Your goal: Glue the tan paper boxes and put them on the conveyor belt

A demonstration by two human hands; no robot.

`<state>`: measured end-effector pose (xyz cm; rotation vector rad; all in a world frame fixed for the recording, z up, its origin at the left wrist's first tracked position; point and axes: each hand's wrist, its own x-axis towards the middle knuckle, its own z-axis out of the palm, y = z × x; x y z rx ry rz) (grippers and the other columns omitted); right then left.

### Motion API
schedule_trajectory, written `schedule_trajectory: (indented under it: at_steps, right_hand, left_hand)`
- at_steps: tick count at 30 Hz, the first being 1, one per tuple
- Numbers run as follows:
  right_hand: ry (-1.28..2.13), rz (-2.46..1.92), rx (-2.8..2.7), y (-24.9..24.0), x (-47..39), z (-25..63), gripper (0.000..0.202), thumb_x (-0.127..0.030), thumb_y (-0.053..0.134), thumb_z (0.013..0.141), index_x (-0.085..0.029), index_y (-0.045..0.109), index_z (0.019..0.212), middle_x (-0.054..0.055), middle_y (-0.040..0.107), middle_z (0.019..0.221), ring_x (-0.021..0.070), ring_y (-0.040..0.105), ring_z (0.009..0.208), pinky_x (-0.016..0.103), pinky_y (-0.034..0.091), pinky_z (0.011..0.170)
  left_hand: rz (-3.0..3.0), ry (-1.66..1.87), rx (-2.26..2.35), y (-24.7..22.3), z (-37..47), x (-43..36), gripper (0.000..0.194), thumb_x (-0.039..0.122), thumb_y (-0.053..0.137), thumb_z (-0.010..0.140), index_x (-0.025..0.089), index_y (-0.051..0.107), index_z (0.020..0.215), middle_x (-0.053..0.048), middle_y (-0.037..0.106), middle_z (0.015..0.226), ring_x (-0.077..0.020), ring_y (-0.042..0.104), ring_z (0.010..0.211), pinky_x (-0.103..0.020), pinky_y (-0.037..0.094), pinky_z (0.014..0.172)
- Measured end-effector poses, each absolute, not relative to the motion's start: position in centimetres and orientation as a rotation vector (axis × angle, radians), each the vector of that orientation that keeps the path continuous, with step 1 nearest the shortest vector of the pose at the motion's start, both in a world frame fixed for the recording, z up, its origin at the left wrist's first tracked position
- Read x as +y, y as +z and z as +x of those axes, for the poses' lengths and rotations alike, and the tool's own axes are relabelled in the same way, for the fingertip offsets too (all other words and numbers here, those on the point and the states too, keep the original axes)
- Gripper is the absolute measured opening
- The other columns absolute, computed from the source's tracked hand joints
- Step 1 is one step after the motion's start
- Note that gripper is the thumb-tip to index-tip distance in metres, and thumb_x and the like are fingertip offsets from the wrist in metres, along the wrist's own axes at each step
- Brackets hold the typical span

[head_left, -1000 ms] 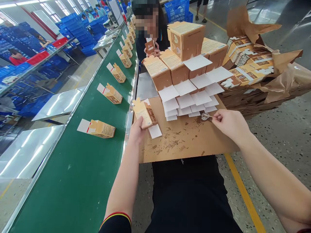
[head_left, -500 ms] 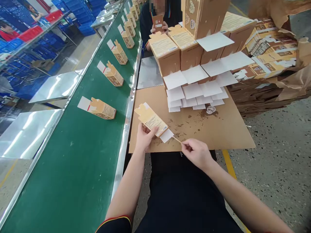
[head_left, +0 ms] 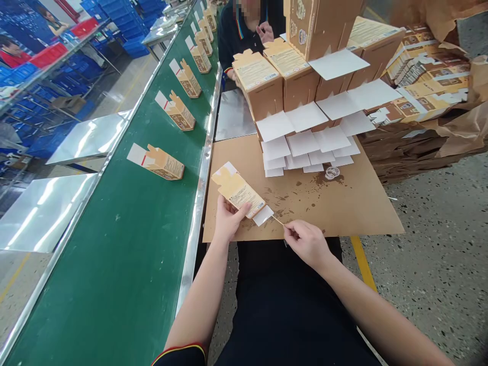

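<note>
My left hand [head_left: 227, 219] grips a yellow printed carton [head_left: 240, 191] by its lower left side, thumb on top, above the brown cardboard sheet. The carton lies tilted, with cut tabs at its far end and a white flap [head_left: 264, 216] at the end towards my right hand [head_left: 306, 241]. Between the fingertips of that hand is a thin stick [head_left: 278, 220]. Its tip meets the edge of the white flap; the tip itself is too small to make out. Behind, a small clear dish [head_left: 332, 173] stands on the cardboard sheet [head_left: 354, 208] among dark wet spots.
Stacked cartons [head_left: 299, 84] with white flaps sticking out rise at the back. A green conveyor belt [head_left: 125, 244] with a metal edge runs along my left, carrying several upright cartons [head_left: 164, 163]. A co-worker [head_left: 232, 35] sits beyond the stack. Flat cartons [head_left: 427, 96] lie piled at right.
The cartons on the belt have shifted slightly away from me. The co-worker's raised hand no longer shows a carton. My hands stay nearly in place, stick still at the flap.
</note>
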<state>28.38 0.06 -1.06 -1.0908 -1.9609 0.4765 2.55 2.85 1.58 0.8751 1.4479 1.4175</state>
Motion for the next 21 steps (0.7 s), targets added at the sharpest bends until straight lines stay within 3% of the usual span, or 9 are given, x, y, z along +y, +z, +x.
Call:
schedule_trajectory:
  at_steps: [5,10,21]
  right_hand:
    - [0.476,-1.123,-1.786,0.3,-0.3,29.8,0.023,-0.017,0.064,0.104,-0.026,0.07,0.084,-0.001,0.071,0.07,0.0137,0.064,0.056,0.026,0.057,0.059]
    - [0.501,-1.236,-1.696,0.8,-0.8,31.0,0.024,-0.024,0.068,0.102,-0.027,0.071,0.079,-0.001,0.07,0.065,0.015,0.062,0.053,0.029,0.058,0.056]
    - [0.528,-1.329,-1.627,1.3,-1.2,31.6,0.026,-0.032,0.069,0.102,-0.028,0.072,0.077,0.0,0.07,0.064,0.0157,0.063,0.053,0.03,0.059,0.056]
  left_hand:
    - [1.101,1.351,1.604,2.0,4.3,0.8,0.083,0.037,0.108,0.066,0.028,0.055,0.128,-0.01,0.074,0.129,-0.0323,0.077,0.125,-0.045,0.065,0.106]
    - [1.232,1.275,1.723,2.1,4.9,-0.4,0.079,0.034,0.104,0.068,0.027,0.054,0.128,-0.01,0.073,0.126,-0.0315,0.078,0.117,-0.044,0.065,0.099]
    - [1.342,1.161,1.681,2.1,4.1,0.1,0.063,0.033,0.103,0.071,0.026,0.073,0.126,-0.011,0.083,0.119,-0.0364,0.081,0.113,-0.049,0.066,0.1]
